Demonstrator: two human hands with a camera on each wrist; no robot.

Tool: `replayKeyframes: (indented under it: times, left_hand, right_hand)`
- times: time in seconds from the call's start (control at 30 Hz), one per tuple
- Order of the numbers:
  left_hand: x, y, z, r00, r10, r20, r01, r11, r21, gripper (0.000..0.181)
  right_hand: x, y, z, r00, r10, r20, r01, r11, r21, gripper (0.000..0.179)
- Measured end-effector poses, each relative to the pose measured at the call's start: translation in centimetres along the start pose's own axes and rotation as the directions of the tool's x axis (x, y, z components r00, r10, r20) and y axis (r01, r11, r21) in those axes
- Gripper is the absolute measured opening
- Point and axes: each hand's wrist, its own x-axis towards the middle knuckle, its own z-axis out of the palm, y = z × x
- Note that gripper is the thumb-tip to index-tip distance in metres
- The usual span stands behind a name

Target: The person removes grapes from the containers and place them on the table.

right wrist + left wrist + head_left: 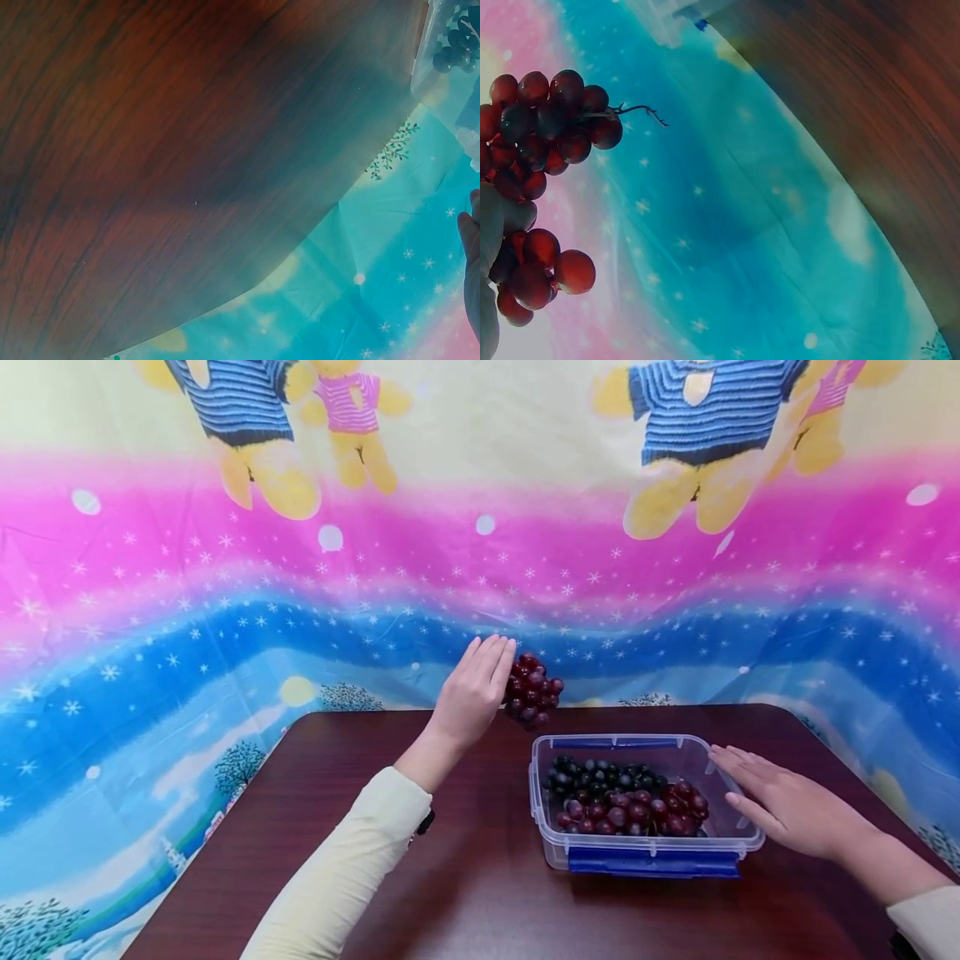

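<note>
My left hand [474, 692] holds a bunch of red grapes [534, 690] up above the table, to the left of and higher than a clear plastic container [551, 839]. In the left wrist view the bunch [547, 124] shows a thin bare stem [641, 109], and part of the hand [489, 255] lies against the berries. Inside the container are dark grapes [600, 774] at the back and red grapes [622, 814] in front. My right hand [798, 806] has its fingers extended at the container's right rim; only its edge shows in the right wrist view.
The container stands on a dark brown wooden table [315, 860], with a blue latch flap [652, 862] hanging along its front. Behind the table hangs a colourful cloth [420, 568] printed with bears and snowflakes.
</note>
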Motion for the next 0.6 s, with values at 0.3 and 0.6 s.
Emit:
replayKeyframes:
  times: [0.3,0.6]
  left_hand:
    - [-1.8,-0.8,0.6,0.999,-0.045,0.024,0.046,0.999,-0.018,0.034]
    - [-3.7,-0.7,2.2,0.996,-0.059,0.065,0.057,0.998,0.027,0.037]
  right_hand:
    - [0.0,0.0,0.0,1.000,0.007,0.004,-0.007,1.000,0.002,0.065]
    - [0.1,-0.1,-0.1,1.000,-0.007,0.000,0.007,1.000,0.002,0.064]
